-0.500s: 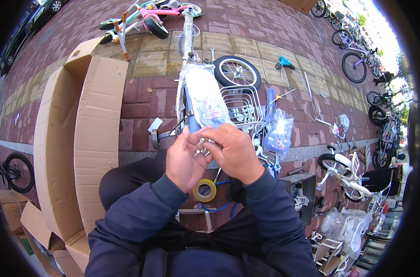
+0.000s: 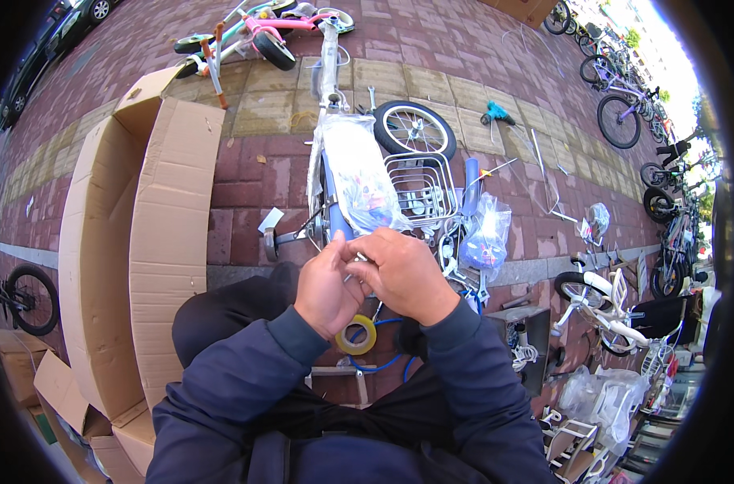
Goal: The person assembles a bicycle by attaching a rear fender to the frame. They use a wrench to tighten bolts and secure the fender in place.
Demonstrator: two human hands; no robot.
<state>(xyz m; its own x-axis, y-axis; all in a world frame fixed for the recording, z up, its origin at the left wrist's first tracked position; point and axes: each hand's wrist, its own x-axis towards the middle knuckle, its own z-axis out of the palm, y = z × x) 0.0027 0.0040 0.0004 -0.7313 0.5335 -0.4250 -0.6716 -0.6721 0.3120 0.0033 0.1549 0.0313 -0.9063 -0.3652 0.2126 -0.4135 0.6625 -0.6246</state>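
My left hand is cupped, palm up, with its fingers curled around small metal bolts that are mostly hidden now. Over it, my right hand closes thumb and fingers in a pinch on the same small hardware. Both hands touch, just in front of a child's bike frame lying on the paving. A clear plastic parts bag rests along the frame. Beside the bag are a wire basket and a small spoked wheel.
A long open cardboard box stands at my left. Yellow tape lies below my hands. Right of the basket is another plastic parts bag; a teal power drill lies farther off. A white child's bike is at the right.
My fingers have closed further over the bolts, which showed plainly in the left palm before. The right hand has shifted slightly down over the left.
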